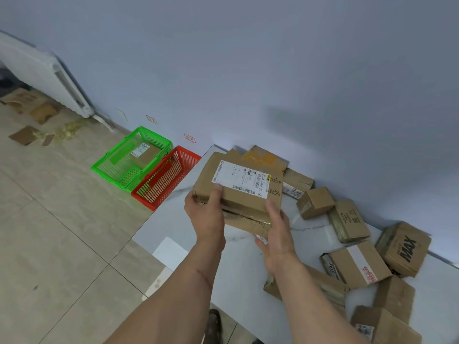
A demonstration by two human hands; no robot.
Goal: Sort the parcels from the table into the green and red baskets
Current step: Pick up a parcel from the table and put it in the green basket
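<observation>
Holding a flat brown cardboard parcel (pixel 238 187) above the pale marble-look surface (pixel 178 219), the left hand (pixel 206 214) is pinching its near corner, thumb on top, while the right hand (pixel 278 234) is supporting the underside with fingers curled at the edge. A second box seems to be riding beneath; it could be slipping out. The white shipping label (pixel 241 180) is showing "5020 T098-50 55". Nearby boxes are reading "MAX" (pixel 407 249) and "MYFA" (pixel 347 219). The green plastic basket (pixel 111 167), holding one parcel, and the red plastic basket (pixel 159 189) are waiting on the floor; a long toss could be missing.
</observation>
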